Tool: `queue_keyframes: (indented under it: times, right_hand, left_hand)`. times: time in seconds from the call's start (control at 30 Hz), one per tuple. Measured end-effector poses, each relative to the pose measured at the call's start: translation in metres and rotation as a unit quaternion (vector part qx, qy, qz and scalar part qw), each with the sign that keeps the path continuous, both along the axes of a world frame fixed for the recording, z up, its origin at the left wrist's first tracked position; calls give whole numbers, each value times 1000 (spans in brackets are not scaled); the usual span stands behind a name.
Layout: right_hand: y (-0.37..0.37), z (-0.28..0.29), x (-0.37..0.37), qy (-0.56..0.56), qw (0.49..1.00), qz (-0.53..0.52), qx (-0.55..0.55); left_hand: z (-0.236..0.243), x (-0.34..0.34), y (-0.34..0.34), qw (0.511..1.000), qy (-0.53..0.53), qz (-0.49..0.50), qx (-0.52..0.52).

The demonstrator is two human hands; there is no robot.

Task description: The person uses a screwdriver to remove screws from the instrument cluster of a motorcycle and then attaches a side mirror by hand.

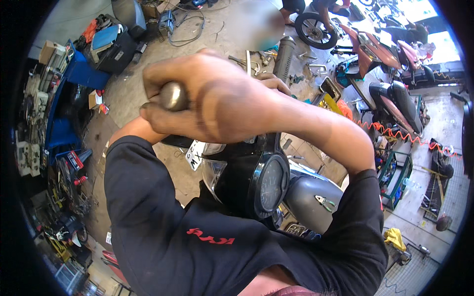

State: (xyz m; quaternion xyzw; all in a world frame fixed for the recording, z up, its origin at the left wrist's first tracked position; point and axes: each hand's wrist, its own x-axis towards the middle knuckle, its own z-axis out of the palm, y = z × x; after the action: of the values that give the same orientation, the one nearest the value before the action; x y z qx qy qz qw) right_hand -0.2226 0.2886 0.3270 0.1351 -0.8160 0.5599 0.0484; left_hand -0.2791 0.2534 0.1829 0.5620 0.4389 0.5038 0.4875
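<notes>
The right hand [217, 96] curls tightly around the metal knob [174, 95]. Beyond it, the left hand [273, 82] is mostly hidden; I cannot tell its grip.

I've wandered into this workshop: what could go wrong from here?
The round-ended metal object in the right hand could slip and perhaps strike the motorcycle's speedometer, seen lower in the view. The pliers lying on the grey fuel tank might slide off or scratch it. The right arm hides most of the left hand, so a pinch there might be hard to spot.
</notes>
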Motion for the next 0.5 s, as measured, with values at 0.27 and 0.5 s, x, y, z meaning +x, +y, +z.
queue_keyframes:
  times: [0.27, 0.5]
  right_hand:
    - [-2, -27, -1, -5, 998, 33, 58]
    - [27, -31, 47, 0, 998, 52, -45]
  left_hand:
    - [3, 4, 8, 995, -86, -15, -43]
    - [-3, 25, 12, 995, -6, 83, 56]
